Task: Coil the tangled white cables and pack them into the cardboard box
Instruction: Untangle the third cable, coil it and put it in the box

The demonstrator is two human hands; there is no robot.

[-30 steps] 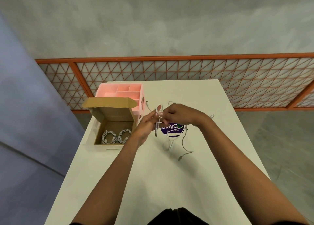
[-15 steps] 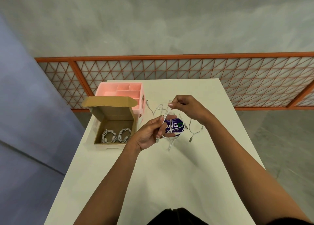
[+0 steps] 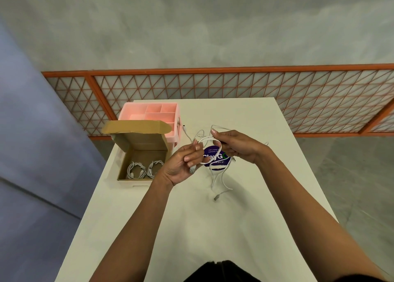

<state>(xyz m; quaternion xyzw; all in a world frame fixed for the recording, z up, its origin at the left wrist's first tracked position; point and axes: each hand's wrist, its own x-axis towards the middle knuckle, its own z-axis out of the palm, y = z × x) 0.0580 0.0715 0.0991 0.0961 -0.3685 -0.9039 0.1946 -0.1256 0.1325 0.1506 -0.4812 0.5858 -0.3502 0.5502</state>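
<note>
— Left hand (image 3: 183,164)?
— Curled round one end of the cable (image 3: 210,140), held above the bench (image 3: 191,228).
— Right hand (image 3: 236,145)?
— Just beside, pinching the same cable; one loop arcing between the two.
— And the slack?
— Hanging below the hands, long axis toward the body, plug (image 3: 216,197) lying on the bench.
— Box (image 3: 138,141)?
— Left of the left hand, open, two coils (image 3: 135,169) inside. Nearer the left hand, so likely that one for the drop.

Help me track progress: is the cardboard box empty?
No, two coiled white cables lie side by side on the floor of the open cardboard box.
</note>
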